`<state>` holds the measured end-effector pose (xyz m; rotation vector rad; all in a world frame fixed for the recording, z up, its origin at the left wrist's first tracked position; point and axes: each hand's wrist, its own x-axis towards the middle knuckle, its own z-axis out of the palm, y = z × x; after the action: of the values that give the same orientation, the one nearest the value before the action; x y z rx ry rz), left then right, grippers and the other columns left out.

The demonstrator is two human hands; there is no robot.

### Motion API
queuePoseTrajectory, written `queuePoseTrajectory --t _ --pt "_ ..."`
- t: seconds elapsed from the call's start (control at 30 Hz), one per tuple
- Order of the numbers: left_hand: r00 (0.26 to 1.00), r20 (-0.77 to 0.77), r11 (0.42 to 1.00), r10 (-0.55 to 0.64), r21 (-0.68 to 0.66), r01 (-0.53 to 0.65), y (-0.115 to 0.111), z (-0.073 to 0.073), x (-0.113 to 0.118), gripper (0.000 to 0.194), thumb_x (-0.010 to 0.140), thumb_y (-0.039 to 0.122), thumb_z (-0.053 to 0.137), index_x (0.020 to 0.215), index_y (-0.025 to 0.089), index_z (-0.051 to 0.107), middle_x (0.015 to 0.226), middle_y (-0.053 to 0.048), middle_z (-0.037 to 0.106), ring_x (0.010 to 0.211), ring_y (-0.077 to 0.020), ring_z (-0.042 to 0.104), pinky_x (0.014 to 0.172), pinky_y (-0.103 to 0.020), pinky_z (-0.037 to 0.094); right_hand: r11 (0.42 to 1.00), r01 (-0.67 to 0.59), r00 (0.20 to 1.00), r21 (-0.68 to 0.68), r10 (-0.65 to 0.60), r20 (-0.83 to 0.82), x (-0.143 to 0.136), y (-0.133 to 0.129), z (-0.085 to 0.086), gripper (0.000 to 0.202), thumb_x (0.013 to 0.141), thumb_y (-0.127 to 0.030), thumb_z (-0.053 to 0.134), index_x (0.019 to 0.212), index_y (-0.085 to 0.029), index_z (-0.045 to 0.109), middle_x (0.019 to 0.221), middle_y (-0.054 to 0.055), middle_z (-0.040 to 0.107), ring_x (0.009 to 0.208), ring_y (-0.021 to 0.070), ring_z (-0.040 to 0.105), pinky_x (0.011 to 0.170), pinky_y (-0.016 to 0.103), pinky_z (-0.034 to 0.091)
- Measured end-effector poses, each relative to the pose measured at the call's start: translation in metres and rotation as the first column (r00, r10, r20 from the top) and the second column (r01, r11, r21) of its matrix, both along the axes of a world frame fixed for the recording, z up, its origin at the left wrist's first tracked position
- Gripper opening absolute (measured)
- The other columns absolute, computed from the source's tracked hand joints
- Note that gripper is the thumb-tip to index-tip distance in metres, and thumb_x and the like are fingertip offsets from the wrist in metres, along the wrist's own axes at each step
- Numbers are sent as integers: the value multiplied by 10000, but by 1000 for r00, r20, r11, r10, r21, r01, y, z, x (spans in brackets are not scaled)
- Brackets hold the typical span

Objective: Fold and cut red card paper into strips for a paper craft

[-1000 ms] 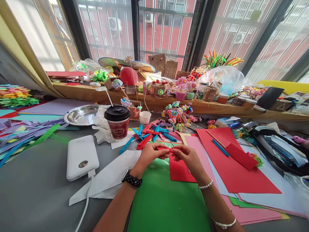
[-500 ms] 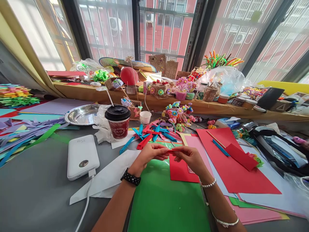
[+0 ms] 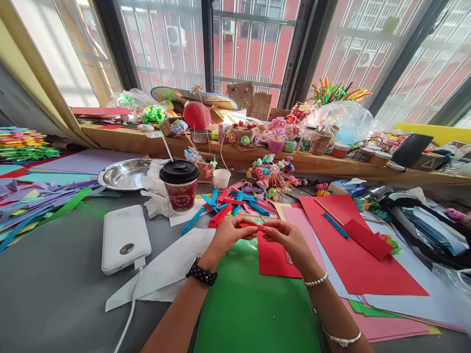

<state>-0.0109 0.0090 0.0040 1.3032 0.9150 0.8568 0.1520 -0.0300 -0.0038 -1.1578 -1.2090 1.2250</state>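
Observation:
A narrow folded strip of red paper (image 3: 260, 227) is stretched between my two hands above the far end of a green mat (image 3: 257, 304). My left hand (image 3: 232, 234) pinches its left part, and my right hand (image 3: 285, 236) pinches its right part. Fingers cover both ends of the strip. Just beyond my hands lies a pile of folded blue and red paper pieces (image 3: 239, 201). Beneath my right hand, a red paper sheet (image 3: 274, 257) rests partly on the mat.
A lidded coffee cup (image 3: 179, 189), a paper cup (image 3: 221, 179) and a metal plate (image 3: 127, 174) stand at the back left. A white power bank (image 3: 126, 239) with a cable is left. Large red paper (image 3: 360, 250) lies right. Crafts crowd the windowsill (image 3: 235, 156).
More of the red strip shows between my fingers. The fingers of both hands have shifted slightly along it, and my right hand's fingers have curled in closer.

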Motion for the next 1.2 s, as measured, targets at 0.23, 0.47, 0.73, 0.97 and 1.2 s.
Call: queuePoseTrajectory --t 0.23,0.47,0.73,0.97,1.2 --pt "998 -19 997 66 36 -66 1 -3 2 226 587 288 657 737 119 636 625 -43 657 644 -176 628 606 -262 509 992 128 992 11 -128 4 -5 6 -8 257 609 -341 647 768 -140 624 656 35 629 589 147 596 576 270 492" --pt "980 10 979 199 42 -200 1 -3 1 253 581 306 660 749 127 601 654 -27 650 627 -161 621 581 -246 490 997 66 998 -32 -67 -16 -7 6 -10 234 613 -314 648 768 -140 626 665 21 625 603 128 584 605 256 476" --pt "966 -30 964 257 72 -254 0 -5 2 266 581 352 649 698 120 592 637 -30 626 596 -150 610 476 -194 407 996 13 1000 -91 -13 -5 -11 3 -10 212 599 -343 649 650 -140 617 572 -4 595 525 107 556 555 239 459" --pt "955 -15 949 297 113 -294 -4 -2 6 227 611 345 623 672 130 585 587 -7 605 496 -123 580 472 -209 423 995 15 999 -102 -12 33 -7 4 -12 230 598 -351 654 626 -127 608 543 -8 578 471 84 522 503 213 432" --pt "994 113 991 -9 136 -6 -3 4 2 254 592 280 655 800 144 603 700 -14 607 621 -124 561 584 -235 452 917 -299 928 -265 216 -302 4 4 -11 160 615 -275 667 630 -128 605 524 -45 538 423 15 465 436 121 365"
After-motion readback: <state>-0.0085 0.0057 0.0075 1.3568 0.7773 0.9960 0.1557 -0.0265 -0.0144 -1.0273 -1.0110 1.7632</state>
